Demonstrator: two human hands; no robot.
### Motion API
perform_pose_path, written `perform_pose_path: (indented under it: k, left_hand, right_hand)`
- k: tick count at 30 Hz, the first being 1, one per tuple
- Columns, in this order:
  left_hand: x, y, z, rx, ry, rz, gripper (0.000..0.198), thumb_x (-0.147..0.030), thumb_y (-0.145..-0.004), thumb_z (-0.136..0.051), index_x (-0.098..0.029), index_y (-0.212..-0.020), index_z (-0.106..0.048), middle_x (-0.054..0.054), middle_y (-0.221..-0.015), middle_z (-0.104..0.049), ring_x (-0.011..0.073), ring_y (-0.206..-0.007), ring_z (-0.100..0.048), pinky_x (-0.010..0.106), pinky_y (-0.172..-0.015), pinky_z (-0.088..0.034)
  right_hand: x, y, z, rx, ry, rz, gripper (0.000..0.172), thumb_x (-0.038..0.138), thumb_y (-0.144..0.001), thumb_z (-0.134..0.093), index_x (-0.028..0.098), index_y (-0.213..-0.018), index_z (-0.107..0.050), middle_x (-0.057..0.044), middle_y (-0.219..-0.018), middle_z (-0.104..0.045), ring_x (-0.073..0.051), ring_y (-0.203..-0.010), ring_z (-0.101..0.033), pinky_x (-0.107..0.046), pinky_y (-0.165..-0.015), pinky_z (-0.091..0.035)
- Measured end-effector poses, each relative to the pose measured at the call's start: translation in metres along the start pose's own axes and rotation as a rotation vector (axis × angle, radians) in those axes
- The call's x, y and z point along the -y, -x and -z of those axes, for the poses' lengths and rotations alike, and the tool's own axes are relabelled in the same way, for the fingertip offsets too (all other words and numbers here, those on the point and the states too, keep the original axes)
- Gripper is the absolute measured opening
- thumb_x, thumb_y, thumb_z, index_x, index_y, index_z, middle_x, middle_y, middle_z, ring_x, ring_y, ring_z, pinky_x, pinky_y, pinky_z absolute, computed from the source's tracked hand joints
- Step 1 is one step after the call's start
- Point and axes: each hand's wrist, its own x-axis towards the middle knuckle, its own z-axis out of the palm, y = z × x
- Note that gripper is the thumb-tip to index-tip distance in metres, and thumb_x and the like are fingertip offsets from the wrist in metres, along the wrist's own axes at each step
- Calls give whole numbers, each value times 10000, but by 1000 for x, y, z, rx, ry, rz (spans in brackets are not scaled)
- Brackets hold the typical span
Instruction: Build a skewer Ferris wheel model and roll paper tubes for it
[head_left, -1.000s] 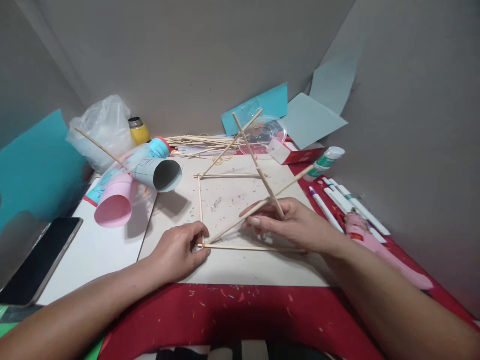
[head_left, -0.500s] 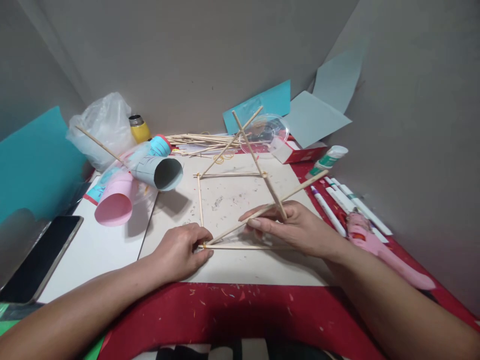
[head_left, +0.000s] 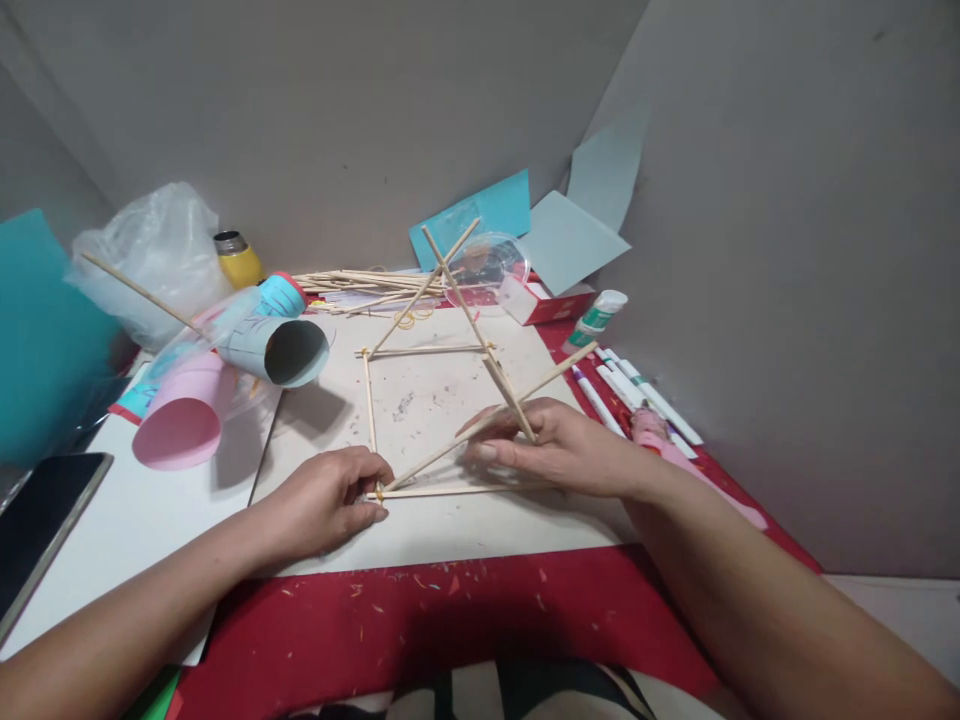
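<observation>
A square frame of thin wooden sticks (head_left: 431, 350) lies on the pale board, its corners bound with small yellowish bands. At the near left corner, my left hand (head_left: 322, 500) is closed, thumb and fingers pinching the joint. One slanted stick (head_left: 562, 366) rises from that corner to the right. My right hand (head_left: 570, 450) is closed around it, beside where it crosses a second slanted stick; its thumb is in front. The near right corner is hidden behind this hand. At the far side two more raised sticks (head_left: 452, 262) cross near their tops.
Paper tubes, one pink (head_left: 180, 430) and one grey (head_left: 300, 352), lie to the left beside a phone (head_left: 45, 530). Loose sticks (head_left: 360, 285) are piled at the back. Markers (head_left: 660, 400), a glue stick (head_left: 596, 318) and a pink glue gun (head_left: 652, 430) lie right.
The camera view has turned right, so everything sits further left in the picture. Both hands keep their holds; the right one has barely shifted on the slanted stick.
</observation>
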Motion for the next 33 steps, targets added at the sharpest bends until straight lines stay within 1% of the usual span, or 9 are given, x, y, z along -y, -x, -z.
perform_pose_path:
  k: [3,6,8,11,15,18,22,28,33]
  left_hand:
    - [0,0,0,6,-1,2,205,-288,-813,-603,-208,-995,-651,12,-825,-593,146,-684,-499,260,-631,-379]
    - [-1,-1,1,11,6,-1,196,-281,-810,-602,-205,-986,-645,7,-809,-594,145,-677,-503,259,-626,-376]
    - [-1,-1,1,4,10,-2,196,-272,-798,-616,-205,-980,-645,4,-801,-595,144,-677,-508,257,-625,-375]
    - [-1,-1,0,-1,13,6,207,-256,-789,-629,-206,-988,-656,2,-784,-594,143,-672,-508,253,-620,-375]
    - [-2,0,0,9,16,13,198,-236,-791,-631,-200,-983,-659,4,-785,-599,139,-672,-515,249,-617,-380]
    - [-3,0,1,10,14,11,196,-219,-787,-637,-195,-980,-660,8,-802,-607,138,-680,-525,247,-623,-386]
    - [-3,0,0,9,16,13,193,-208,-781,-639,-190,-972,-665,12,-805,-612,140,-683,-529,248,-626,-391]
    - [0,-1,0,13,2,7,206,-229,-783,-641,-187,-982,-668,18,-810,-615,146,-693,-529,248,-629,-387]
    - [0,-2,0,20,-6,-4,204,-233,-782,-642,-178,-976,-671,15,-792,-611,149,-695,-527,250,-634,-377]
  right_hand:
    - [-2,15,10,-74,117,-43,307,448,-841,-613,189,-969,-717,-59,-921,-738,-205,-814,-668,-295,-717,-523]
    - [-11,38,18,-128,294,-55,257,447,-841,-614,213,-904,-700,-64,-873,-711,-204,-765,-634,-310,-688,-501]
    - [-20,53,19,-124,386,-60,232,444,-863,-596,228,-892,-676,-53,-845,-686,-192,-726,-609,-315,-684,-484]
    - [-35,66,14,-76,433,-77,216,437,-900,-562,236,-888,-639,-46,-834,-650,-187,-717,-591,-319,-689,-472]
    - [-48,65,6,-75,422,-65,252,438,-919,-527,229,-799,-601,-63,-815,-630,-205,-734,-593,-334,-675,-464]
    - [-50,62,5,-93,414,-54,277,455,-910,-531,232,-759,-596,-67,-798,-632,-213,-725,-603,-339,-660,-463]
    - [-52,61,5,-77,433,-45,301,451,-918,-517,230,-728,-591,-67,-769,-627,-209,-697,-606,-338,-646,-460]
    - [-60,63,6,-37,535,-34,318,428,-946,-477,211,-768,-625,-74,-795,-632,-204,-715,-605,-340,-669,-454]
    - [-64,62,7,-33,593,-15,316,429,-951,-485,209,-784,-640,-54,-784,-642,-198,-737,-610,-322,-682,-444]
